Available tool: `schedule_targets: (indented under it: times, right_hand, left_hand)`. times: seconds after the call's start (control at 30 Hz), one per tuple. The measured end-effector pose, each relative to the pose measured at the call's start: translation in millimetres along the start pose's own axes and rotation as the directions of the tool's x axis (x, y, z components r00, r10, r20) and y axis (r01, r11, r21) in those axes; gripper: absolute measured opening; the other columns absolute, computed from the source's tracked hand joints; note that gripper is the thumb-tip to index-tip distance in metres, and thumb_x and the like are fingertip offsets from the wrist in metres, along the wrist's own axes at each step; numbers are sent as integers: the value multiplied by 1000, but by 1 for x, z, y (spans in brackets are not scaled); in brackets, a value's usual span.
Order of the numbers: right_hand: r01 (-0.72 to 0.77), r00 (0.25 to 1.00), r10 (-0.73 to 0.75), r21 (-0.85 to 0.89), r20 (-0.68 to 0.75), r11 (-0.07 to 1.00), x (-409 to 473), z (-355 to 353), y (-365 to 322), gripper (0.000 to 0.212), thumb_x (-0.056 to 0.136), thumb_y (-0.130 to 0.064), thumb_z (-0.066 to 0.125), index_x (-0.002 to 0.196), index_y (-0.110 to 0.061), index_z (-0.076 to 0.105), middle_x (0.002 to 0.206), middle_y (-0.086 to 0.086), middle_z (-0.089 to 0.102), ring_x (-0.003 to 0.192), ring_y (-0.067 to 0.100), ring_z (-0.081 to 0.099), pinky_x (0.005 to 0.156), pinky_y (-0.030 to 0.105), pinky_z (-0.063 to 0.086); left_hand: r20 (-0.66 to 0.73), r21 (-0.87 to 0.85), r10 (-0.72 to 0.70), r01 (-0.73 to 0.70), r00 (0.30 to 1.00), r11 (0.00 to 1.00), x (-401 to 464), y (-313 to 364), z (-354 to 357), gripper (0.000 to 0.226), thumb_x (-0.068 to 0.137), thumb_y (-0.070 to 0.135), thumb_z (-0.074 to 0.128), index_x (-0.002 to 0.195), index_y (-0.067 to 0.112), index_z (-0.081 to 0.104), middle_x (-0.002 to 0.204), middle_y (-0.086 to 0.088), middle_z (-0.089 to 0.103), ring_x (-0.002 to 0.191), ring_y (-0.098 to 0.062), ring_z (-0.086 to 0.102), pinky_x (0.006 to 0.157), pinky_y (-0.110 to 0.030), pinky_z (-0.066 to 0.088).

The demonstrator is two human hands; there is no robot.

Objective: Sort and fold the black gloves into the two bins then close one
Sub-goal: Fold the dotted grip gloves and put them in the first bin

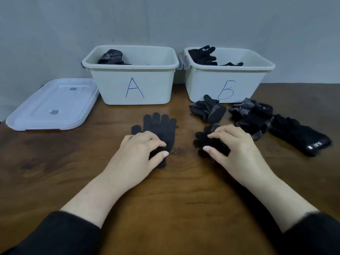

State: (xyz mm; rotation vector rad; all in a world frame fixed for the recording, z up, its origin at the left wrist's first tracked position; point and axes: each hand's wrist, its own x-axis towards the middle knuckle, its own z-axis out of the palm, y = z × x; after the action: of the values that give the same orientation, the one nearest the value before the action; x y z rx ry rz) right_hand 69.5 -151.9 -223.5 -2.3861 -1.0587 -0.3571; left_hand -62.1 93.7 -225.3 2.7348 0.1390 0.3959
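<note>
The left hand [139, 150] pinches the cuff end of a plain black glove [160, 127], thumb and fingers closed on the fabric, while the glove lies flat with its fingers pointing toward bin A [136, 85], probably spread out so it can be folded cleanly. The right hand [231, 142] is curled over a dotted glove [211, 142], fingertips pressing and gathering it, likely drawing a partner alongside for pairing. Just in front of bin A's right corner these two gloves sit apart from each other. Farther right of bin A, before bin B [226, 83], an unsorted heap of gloves [252, 116] waits on the wooden table [165, 199]. Both bins already hold gloves. Left of bin A rests a white lid [53, 105], set aside, seemingly for the closing step.
</note>
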Motion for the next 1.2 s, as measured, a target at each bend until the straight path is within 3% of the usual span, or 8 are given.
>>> schedule_targets:
  times: [0.13,0.43,0.53,0.67,0.77,0.87,1.0,1.2]
  right_hand:
    - [-168,976,180,-101,124,981,-5,4,12,57,78,-67,64,118,-26,69,116,-13,57,113,16,53,99,44,40]
    - [-223,973,229,146,-23,964,0,8,9,10,98,-23,61,91,-29,65,95,-13,64,91,13,58,89,38,44]
    - [-286,938,348,557,-6,780,9,0,4,18,103,-24,53,86,-23,60,71,-5,56,66,11,48,67,31,41]
    - [-282,921,379,835,96,473,21,0,-6,26,102,-24,49,81,-21,63,69,-10,47,70,12,41,70,34,36]
    - [-303,919,352,888,177,346,23,3,-14,43,106,-15,46,69,-28,64,64,-14,45,63,5,39,63,25,35]
    - [-311,913,350,910,208,273,25,3,-16,30,103,-21,51,78,-16,68,65,-11,44,65,7,38,65,25,34]
    - [-387,920,237,818,312,425,38,-15,-19,22,98,-28,65,112,-12,73,80,-7,71,72,11,65,71,29,54]
    - [-403,915,238,689,327,603,81,-46,-37,13,94,-15,69,104,-8,72,96,10,78,84,18,73,74,26,59]
  left_hand:
    - [25,20,54,-54,998,998,16,30,17,41,99,50,48,129,29,67,127,16,59,117,-7,53,111,-33,32]
    - [-7,-65,-6,6,1000,998,16,42,24,40,102,45,49,138,30,59,139,16,56,126,-4,50,112,-27,34]
    - [-102,-188,-28,9,994,982,20,46,20,45,102,44,49,146,34,49,145,17,51,133,1,44,112,-22,33]
    - [-64,-517,-146,92,987,851,33,58,20,54,100,42,56,151,40,39,144,22,51,134,5,43,109,-18,34]
    - [-32,-649,-204,135,978,749,40,62,21,17,102,35,56,113,35,68,105,26,69,100,8,61,88,-16,47]
    - [-38,-733,-266,154,963,662,42,62,19,24,102,35,56,85,25,68,79,-4,69,74,-11,60,69,-27,47]
    - [-29,-824,-302,148,953,547,40,61,14,19,102,27,59,98,17,74,89,-1,77,90,-15,73,85,-37,59]
    - [6,-941,-233,84,972,327,36,40,-1,32,100,16,63,131,19,64,121,-5,73,114,-23,68,90,-39,57]
